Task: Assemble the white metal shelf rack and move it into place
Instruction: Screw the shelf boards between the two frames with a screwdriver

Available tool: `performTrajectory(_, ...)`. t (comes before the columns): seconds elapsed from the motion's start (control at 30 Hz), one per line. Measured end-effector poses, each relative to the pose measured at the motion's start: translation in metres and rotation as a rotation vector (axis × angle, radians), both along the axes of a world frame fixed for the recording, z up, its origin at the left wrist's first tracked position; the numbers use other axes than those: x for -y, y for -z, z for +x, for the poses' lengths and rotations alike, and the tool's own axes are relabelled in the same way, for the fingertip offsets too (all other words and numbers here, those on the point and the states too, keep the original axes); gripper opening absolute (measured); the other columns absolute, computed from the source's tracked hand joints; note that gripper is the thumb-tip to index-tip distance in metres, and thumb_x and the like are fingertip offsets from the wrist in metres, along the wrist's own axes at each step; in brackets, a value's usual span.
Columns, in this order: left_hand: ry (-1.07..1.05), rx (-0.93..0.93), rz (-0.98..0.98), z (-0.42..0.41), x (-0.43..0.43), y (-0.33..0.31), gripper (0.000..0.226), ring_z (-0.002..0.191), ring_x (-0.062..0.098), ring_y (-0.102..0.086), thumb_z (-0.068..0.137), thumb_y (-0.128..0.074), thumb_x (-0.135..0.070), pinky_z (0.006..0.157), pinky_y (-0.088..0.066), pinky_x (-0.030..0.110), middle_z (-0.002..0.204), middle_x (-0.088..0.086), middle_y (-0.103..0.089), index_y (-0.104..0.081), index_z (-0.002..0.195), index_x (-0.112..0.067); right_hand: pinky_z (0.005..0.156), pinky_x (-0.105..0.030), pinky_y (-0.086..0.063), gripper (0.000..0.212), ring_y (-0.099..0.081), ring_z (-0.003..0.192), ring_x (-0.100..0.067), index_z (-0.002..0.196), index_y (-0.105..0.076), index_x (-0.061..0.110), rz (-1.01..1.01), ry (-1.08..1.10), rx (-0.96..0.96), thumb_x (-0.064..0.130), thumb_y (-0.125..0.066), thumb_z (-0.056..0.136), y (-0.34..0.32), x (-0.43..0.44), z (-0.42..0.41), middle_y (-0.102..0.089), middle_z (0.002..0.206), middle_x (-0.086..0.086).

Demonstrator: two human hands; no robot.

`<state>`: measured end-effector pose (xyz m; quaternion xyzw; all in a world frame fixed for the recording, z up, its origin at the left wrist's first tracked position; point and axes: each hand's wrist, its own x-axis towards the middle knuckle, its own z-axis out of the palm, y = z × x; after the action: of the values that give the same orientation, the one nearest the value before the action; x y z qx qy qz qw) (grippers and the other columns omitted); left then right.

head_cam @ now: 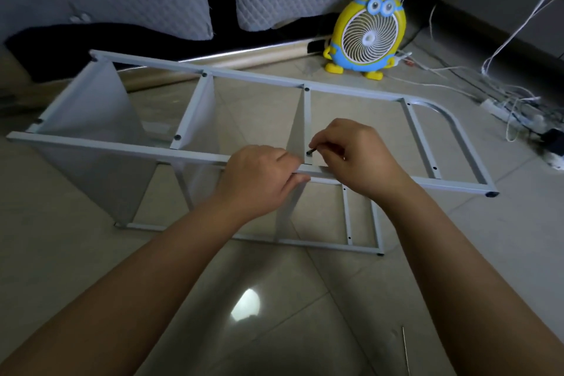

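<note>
Shelf rack lies on its side on the tiled floor, three panels already fitted. Our left hand grips the near rail. Our right hand pinches a small dark bit at the third panel's corner. We judge that tightening, righting and moving remain.

My left hand covers a stretch of the white metal shelf rack along its near upper rail, and that hand's fingertips curl out of my sight. The small dark piece pinched by my right hand is too small for me to tell screw from key. Both forearms run off the bottom edge, where a thin grey rod on the tiled floor also ends.
</note>
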<state>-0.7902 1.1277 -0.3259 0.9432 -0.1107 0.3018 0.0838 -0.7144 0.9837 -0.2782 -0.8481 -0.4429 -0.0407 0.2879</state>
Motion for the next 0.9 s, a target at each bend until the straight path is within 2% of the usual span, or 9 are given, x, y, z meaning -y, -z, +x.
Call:
performTrajectory(0.13,0.007,0.032,0.006,0.0,0.003,-0.001,0.034,0.039,0.019,-0.049,0.08,-0.047,-0.032,0.046,-0.034,0.016,0.051,0.003,-0.056,-0.067,0.065,-0.008,0.059,-0.017,-0.031,0.024,-0.06,0.064,-0.031,0.075,-0.07,-0.002,-0.067,-0.013,0.056,-0.002,-0.046,0.07,0.0,0.0,0.003,-0.062,0.071,-0.018)
performTrajectory(0.2,0.008,0.034,0.006,-0.001,0.003,-0.002,0.035,0.039,0.019,-0.05,0.08,-0.046,-0.032,0.045,-0.034,0.016,0.051,0.003,-0.057,-0.067,0.064,-0.008,0.059,-0.019,-0.031,0.023,-0.06,0.062,-0.031,0.074,-0.07,-0.002,-0.085,-0.016,0.073,-0.003,-0.047,0.069,-0.002,0.0,0.003,-0.062,0.07,-0.018)
performTrajectory(0.33,0.011,0.024,-0.004,-0.001,0.004,-0.003,0.036,0.038,0.018,-0.05,0.08,-0.046,-0.033,0.046,-0.033,0.016,0.05,0.003,-0.056,-0.066,0.063,-0.008,0.061,-0.011,-0.033,0.024,-0.06,0.064,-0.029,0.075,-0.07,-0.002,-0.127,-0.032,0.046,-0.003,-0.047,0.07,-0.005,0.001,0.001,-0.063,0.071,-0.017)
performTrajectory(0.47,-0.006,0.007,0.025,0.0,0.004,-0.003,0.038,0.038,0.019,-0.05,0.08,-0.047,-0.035,0.043,-0.034,0.016,0.049,0.004,-0.056,-0.066,0.061,-0.008,0.07,-0.032,-0.043,0.03,-0.06,0.082,-0.034,0.086,-0.072,0.0,-0.274,-0.02,0.137,0.004,-0.043,0.077,-0.017,-0.01,0.001,-0.064,0.086,-0.018)
performTrajectory(0.57,-0.003,0.015,0.027,-0.001,0.005,-0.004,0.038,0.037,0.02,-0.049,0.08,-0.047,-0.035,0.041,-0.034,0.017,0.048,0.005,-0.054,-0.064,0.059,-0.008,0.079,-0.032,-0.044,0.027,-0.058,0.097,-0.029,0.1,-0.07,0.006,-0.415,-0.056,0.146,0.003,-0.05,0.083,-0.023,-0.016,0.002,-0.066,0.1,-0.012)
performTrajectory(0.67,-0.002,0.053,0.048,-0.001,0.003,-0.007,0.036,0.035,0.021,-0.048,0.077,-0.055,-0.036,0.04,-0.033,0.015,0.045,0.005,-0.053,-0.063,0.056,-0.008,0.08,-0.032,-0.046,0.022,-0.058,0.097,-0.029,0.105,-0.064,0.007,-0.461,-0.026,0.14,0.01,-0.055,0.085,-0.03,-0.019,0.003,-0.067,0.098,-0.012)
performTrajectory(0.77,0.011,0.062,0.04,0.0,0.0,-0.006,0.037,0.034,0.019,-0.048,0.078,-0.055,-0.037,0.039,-0.033,0.015,0.045,0.005,-0.054,-0.064,0.056,-0.008,0.078,-0.036,-0.047,0.014,-0.06,0.09,-0.029,0.096,-0.066,0.004,-0.481,-0.039,0.122,0.012,-0.058,0.086,-0.037,-0.022,0.006,-0.068,0.089,-0.014)
performTrajectory(0.83,0.009,0.009,0.054,-0.001,0.001,-0.012,0.042,0.042,0.02,-0.054,0.083,-0.046,-0.04,0.042,-0.034,0.017,0.054,0.005,-0.058,-0.065,0.063,-0.008,0.078,-0.036,-0.047,0.014,-0.061,0.088,-0.028,0.092,-0.068,0.003,-0.498,-0.081,0.127,0.012,-0.059,0.086,-0.039,-0.022,0.006,-0.069,0.086,-0.014)
performTrajectory(0.9,-0.05,-0.198,0.11,-0.003,0.0,-0.019,0.044,0.074,0.018,-0.061,0.092,-0.039,-0.046,0.057,-0.034,0.023,0.083,0.003,-0.063,-0.063,0.088,-0.01,0.079,-0.036,-0.046,0.016,-0.06,0.089,-0.029,0.093,-0.068,0.003,-0.523,-0.115,0.157,0.012,-0.058,0.087,-0.038,-0.023,0.005,-0.069,0.089,-0.015)
